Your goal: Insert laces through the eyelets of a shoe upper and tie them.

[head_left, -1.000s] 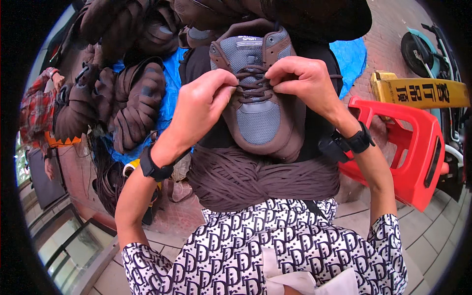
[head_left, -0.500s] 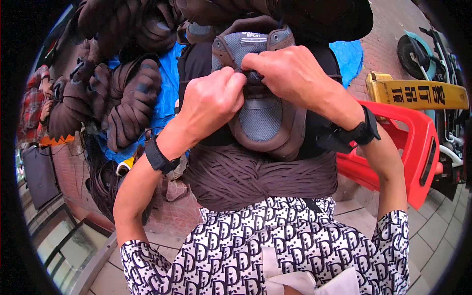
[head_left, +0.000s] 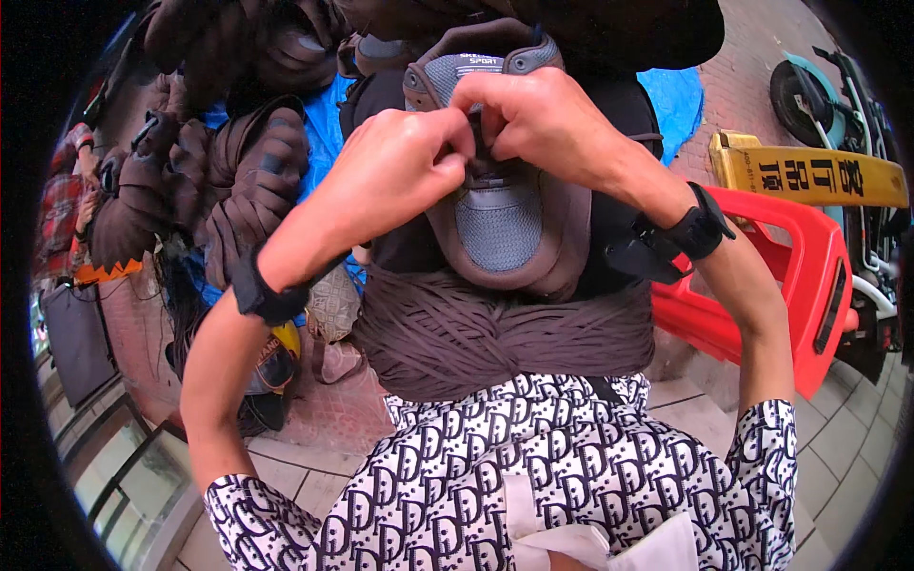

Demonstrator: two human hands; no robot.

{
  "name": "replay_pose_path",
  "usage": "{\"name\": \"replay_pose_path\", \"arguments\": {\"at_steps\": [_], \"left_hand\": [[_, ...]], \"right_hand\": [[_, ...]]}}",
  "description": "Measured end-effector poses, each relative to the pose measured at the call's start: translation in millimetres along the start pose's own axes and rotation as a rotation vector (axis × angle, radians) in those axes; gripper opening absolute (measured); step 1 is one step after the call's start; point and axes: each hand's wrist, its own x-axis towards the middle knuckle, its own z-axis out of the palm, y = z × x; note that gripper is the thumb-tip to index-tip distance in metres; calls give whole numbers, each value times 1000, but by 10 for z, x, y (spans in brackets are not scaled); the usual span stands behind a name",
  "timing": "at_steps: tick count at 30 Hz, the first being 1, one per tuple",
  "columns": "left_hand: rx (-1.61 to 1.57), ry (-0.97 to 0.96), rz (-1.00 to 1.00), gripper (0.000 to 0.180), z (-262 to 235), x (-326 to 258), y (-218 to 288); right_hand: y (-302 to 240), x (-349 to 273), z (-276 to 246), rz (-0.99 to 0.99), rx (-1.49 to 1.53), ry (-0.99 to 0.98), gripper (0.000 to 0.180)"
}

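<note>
A person's black and white patterned top (head_left: 514, 476) fills the bottom of the frame. It is the biggest thing here. Just above it, in the middle, lies a fat bundle of brown laces (head_left: 495, 333), all bunched together.

On the right side stands a red plastic stool (head_left: 800, 276). Above it, at the upper right, is a yellow bar (head_left: 809, 176) with dark marks on it, and a parked scooter (head_left: 828, 95) shows behind it. A blue sheet (head_left: 676, 100) peeks out near the top, on both sides of the hands.

At the upper left hang more bunches of brown laces (head_left: 248, 181). Low on the left side sits a small yellow thing (head_left: 281, 347), partly hidden by the arm.

In the upper middle of the frame is a grey and brown shoe (head_left: 500, 214). It rests on top of the brown bundle, with its toe pointing down toward the person. Its grey mesh front shows well.

The left hand (head_left: 390, 176) is closed into a pinch on the dark lace (head_left: 486, 176) at the top of the shoe. The right hand (head_left: 538, 119) is also curled tight, pinching the same lace from the other side. The two hands touch each other over the shoe's tongue.

Each wrist has a black band. The left band (head_left: 257, 290) is plain, and the right band (head_left: 700, 224) looks like a watch.
</note>
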Motion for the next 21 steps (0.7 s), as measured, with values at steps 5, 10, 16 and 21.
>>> {"name": "replay_pose_path", "arguments": {"at_steps": [5, 10, 16, 21], "left_hand": [[-15, 333, 2, 10, 150, -11, 15], [311, 347, 63, 11, 182, -7, 69], [-89, 255, 0, 19, 108, -76, 39], [296, 366, 152, 25, 80, -141, 11]], "right_hand": [[34, -52, -173, 60, 152, -96, 47], [103, -172, -355, 429, 678, -179, 58], [109, -246, -297, 261, 565, -43, 49], [164, -276, -291, 172, 483, 123, 42]]}}
